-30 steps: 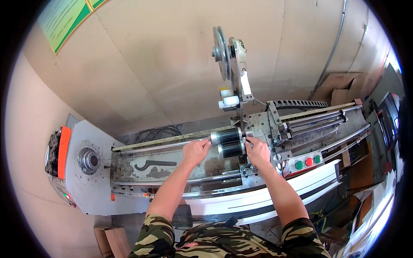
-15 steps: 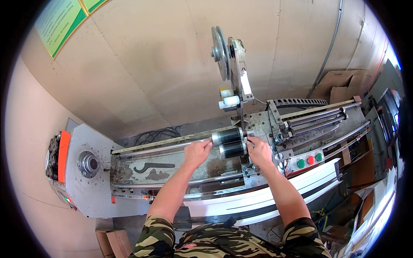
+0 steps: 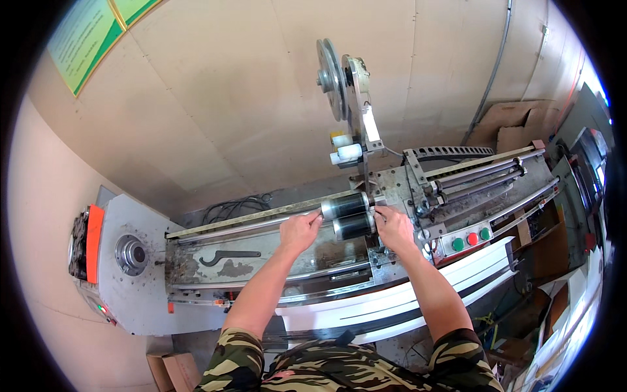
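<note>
Brt light on wall (image 3: 215,72), bluish-white glare far R, hvy fisheye bend, blk corners

Left of the left hand (image 3: 300,234), open room runs over the machine bed (image 3: 186,261) between rear rod (image 3: 241,228) and front rod (image 3: 215,285), broken only by a low-lying hook wrench (image 3: 241,254). Two black cylinders (image 3: 353,226) fill the gap between the hands; behind them the upright arm (image 3: 354,117) blocks the way.

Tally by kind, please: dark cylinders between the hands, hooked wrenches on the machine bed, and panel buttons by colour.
Dark cylinders: 2
Hooked wrench: 1
Green buttons: 2
Red button: 1
Total: 6
</note>
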Tool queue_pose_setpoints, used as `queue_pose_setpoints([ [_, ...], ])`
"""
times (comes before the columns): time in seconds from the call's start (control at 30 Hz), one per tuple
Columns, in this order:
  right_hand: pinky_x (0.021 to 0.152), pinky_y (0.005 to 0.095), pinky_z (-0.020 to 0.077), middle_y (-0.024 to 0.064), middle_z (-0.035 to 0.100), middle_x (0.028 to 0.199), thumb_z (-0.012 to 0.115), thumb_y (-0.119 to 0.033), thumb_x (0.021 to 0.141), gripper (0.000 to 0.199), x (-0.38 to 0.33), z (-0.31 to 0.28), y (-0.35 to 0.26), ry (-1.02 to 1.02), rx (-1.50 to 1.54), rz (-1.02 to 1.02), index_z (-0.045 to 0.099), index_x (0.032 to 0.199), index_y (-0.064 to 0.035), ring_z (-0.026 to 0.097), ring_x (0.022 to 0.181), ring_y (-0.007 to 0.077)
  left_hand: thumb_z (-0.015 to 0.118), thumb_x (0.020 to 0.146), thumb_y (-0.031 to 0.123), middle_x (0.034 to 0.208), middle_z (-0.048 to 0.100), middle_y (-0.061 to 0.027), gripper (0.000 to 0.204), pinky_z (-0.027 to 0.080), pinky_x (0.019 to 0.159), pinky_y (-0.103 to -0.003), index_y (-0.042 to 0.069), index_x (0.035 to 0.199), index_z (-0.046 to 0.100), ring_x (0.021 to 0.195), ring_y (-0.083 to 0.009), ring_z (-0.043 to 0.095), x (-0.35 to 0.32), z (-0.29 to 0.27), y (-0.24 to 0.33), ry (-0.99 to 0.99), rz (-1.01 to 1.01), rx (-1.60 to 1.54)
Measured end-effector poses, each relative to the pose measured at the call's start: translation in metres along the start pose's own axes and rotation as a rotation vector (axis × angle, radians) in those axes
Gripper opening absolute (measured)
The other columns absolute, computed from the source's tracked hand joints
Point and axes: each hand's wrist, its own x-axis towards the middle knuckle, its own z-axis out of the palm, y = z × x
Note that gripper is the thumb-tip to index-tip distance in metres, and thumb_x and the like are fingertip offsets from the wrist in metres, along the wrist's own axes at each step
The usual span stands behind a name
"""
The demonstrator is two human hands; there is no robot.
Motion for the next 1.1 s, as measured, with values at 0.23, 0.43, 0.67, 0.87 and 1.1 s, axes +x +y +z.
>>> queue_pose_setpoints([
  [0.23,0.086,0.0465,0.0531,0.0146,0.069,0.111,0.060,-0.027,0.094,0.026,0.000,-0.002,-0.008,-0.035,-0.030,0.017,0.074,0.113,-0.0154,0.066,0.100,0.0384,0.058,0.094,0.044,0.090,0.074,-0.0109,0.032,0.054,0.076,-0.047,0.032,0.120,0.072,0.087,-0.0344,0.069,0.001,0.005,-0.005,0.027,0.002,-0.005],
  [0.43,0.083,0.0466,0.0527,0.0146,0.069,0.109,0.058,-0.026,0.096,0.026,0.001,0.000,-0.005,-0.048,-0.048,0.005,0.074,0.113,-0.0155,0.066,0.098,0.0386,0.060,0.093,0.044,0.089,0.074,-0.0100,0.032,0.054,0.074,-0.047,0.032,0.120,0.072,0.084,-0.0340,0.069,0.002,0.009,-0.008,0.077,0.045,-0.002],
  [0.67,0.083,0.0515,0.0534,0.0204,0.066,0.110,0.055,-0.030,0.097,0.027,0.003,0.002,-0.002,-0.071,-0.077,-0.016,0.073,0.115,-0.0207,0.066,0.095,0.0432,0.057,0.095,0.044,0.096,0.074,-0.0097,0.033,0.054,0.077,-0.047,0.031,0.121,0.072,0.088,-0.0340,0.070,0.003,0.008,-0.006,0.018,0.022,-0.002],
  [0.87,0.093,0.0485,0.0528,0.0256,0.055,0.139,0.057,-0.027,0.095,0.028,0.001,-0.004,-0.012,-0.093,-0.114,0.024,0.073,0.117,-0.0238,0.063,0.111,0.0445,0.058,0.094,0.044,0.097,0.074,-0.0085,0.033,0.054,0.076,-0.046,0.030,0.120,0.072,0.088,-0.0333,0.070,0.005,0.014,-0.010,0.044,0.054,-0.020],
  [1.1,0.095,0.0488,0.0518,0.0235,0.052,0.144,0.058,-0.027,0.094,0.028,0.002,0.000,-0.004,-0.089,-0.144,0.010,0.073,0.118,-0.0257,0.062,0.114,0.0436,0.057,0.095,0.045,0.092,0.074,-0.0104,0.033,0.054,0.076,-0.047,0.031,0.120,0.072,0.087,-0.0338,0.070,0.005,0.009,-0.006,0.030,0.053,-0.022],
])
